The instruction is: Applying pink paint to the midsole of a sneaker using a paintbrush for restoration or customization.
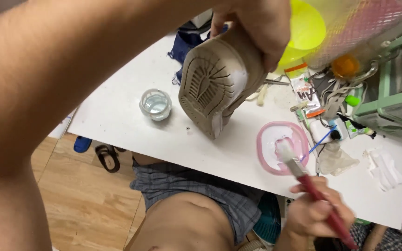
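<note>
Right hand: my right hand (315, 214) is shut around the red-handled paint brush (310, 183) — bristles over the pink oval dish (267, 158) of white paint.
Left hand: my left hand (261, 25) grips the tan rubber-soled shoe (217, 79), sole tipped up so I can see it.
Shoe: in the air above the white table (117, 107).
Room: bare table on the left by the small clear glass jar (155, 104) — clutter crowds the right edge.

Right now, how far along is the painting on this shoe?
Part of the sole's edge on the shoe already looks white. The left hand holds the shoe sole-up, and the right hand holds the red-handled brush, its bristles in the pink dish of white paint. The tan tread and the rest of the edge remain unpainted.
</note>
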